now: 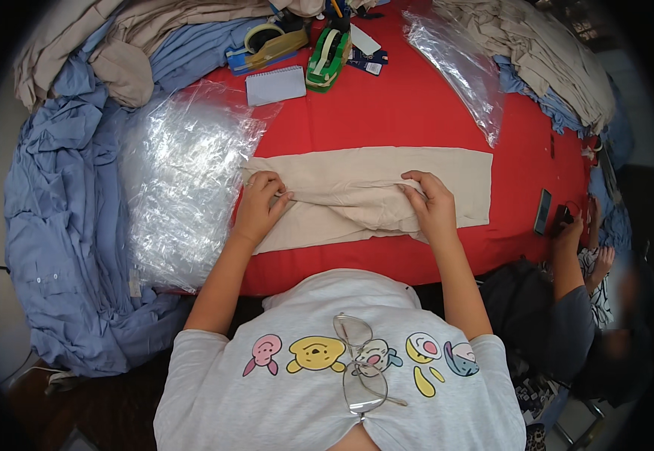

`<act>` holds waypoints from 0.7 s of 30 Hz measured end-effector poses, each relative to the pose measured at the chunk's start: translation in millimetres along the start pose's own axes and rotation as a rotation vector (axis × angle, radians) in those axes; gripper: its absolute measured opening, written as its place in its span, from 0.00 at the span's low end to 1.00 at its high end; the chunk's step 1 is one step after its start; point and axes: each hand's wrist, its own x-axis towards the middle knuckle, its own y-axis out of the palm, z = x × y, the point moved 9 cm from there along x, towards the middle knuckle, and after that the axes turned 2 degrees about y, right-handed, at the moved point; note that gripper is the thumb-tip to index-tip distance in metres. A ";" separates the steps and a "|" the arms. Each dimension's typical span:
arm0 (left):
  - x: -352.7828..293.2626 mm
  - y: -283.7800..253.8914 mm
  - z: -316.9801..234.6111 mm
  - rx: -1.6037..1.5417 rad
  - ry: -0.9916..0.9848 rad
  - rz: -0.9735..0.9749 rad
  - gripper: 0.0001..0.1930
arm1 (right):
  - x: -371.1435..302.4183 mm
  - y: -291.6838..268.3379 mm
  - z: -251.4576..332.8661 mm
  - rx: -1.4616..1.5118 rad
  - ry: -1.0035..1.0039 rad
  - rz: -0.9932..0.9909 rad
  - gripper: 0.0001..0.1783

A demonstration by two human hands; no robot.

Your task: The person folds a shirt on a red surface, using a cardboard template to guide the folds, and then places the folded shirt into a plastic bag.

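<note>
A beige garment (387, 169) lies lengthwise across the red-covered table in front of me; it looks like folded trousers, though its exact kind is not plain. Near its left end, my left hand (264, 204) pinches a fold of the fabric between thumb and fingers. Farther right, my right hand (432, 203) grips the same cloth with bent fingers. Between the two hands the upper layer is bunched and creased, while the right end lies flat. Part of the cloth under my fingers is hidden.
Clear plastic bags (184, 180) are piled at left, with another plastic bag (462, 68) at upper right. Blue garments (64, 233) line the left edge. Tape dispensers (328, 59) and a notepad (275, 86) stand at the back. Another person's hand (567, 229) is near a phone (543, 212).
</note>
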 end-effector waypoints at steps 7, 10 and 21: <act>18.6 15.3 -5.8 0.238 -0.050 -0.053 0.10 | 17.0 22.6 -107.4 -0.262 0.165 -0.076 0.15; 19.5 24.7 -22.7 0.258 -0.036 -0.081 0.17 | 24.8 16.4 -94.9 -0.240 0.067 -0.215 0.17; 10.5 107.4 -71.1 0.459 0.096 0.150 0.38 | 24.4 -39.9 -206.1 -0.594 0.099 -0.025 0.40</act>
